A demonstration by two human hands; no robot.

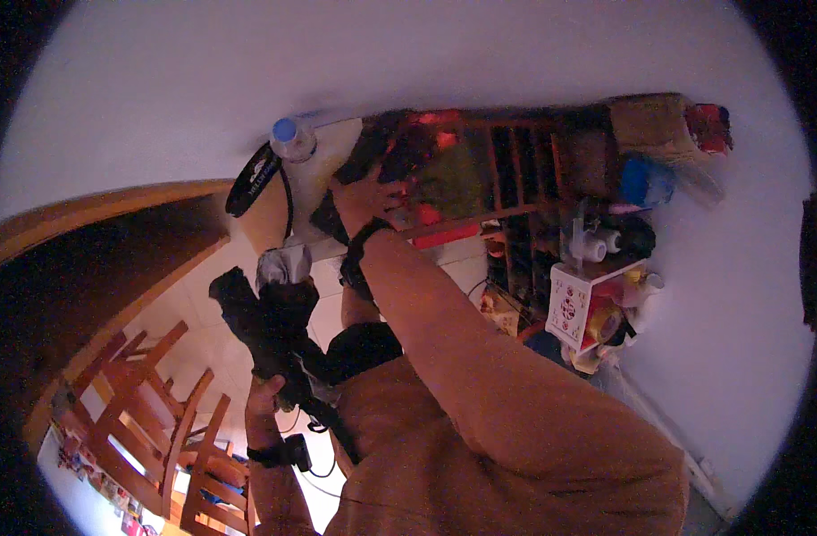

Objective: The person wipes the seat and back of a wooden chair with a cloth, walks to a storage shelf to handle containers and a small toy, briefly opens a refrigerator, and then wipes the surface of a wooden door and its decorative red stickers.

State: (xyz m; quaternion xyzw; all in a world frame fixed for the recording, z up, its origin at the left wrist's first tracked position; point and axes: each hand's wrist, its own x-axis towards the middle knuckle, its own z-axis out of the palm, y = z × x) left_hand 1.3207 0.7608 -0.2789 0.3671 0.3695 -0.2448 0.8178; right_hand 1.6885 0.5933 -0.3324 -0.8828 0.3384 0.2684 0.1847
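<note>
My right hand (367,195) reaches forward with its fingers apart, touching a pile of dark and red cloth (418,161) on a wooden slatted rack (523,164). In the dim light, the cloth's details blur. Lower down, my left hand (266,392) grips a black fabric item (264,328) that hangs in front of my body; its exact kind is unclear. A grey translucent plastic bag or wrap (284,264) shows just above this item. Both my wrists wear black bands.
A water bottle with a blue cap (286,130) and a black lettered strap (255,177) rest on a pale surface. To the right stand a cardboard box (649,124), a blue package (646,181) and a white patterned holder (569,305) with tape rolls. Wooden chairs (160,415) are lower left.
</note>
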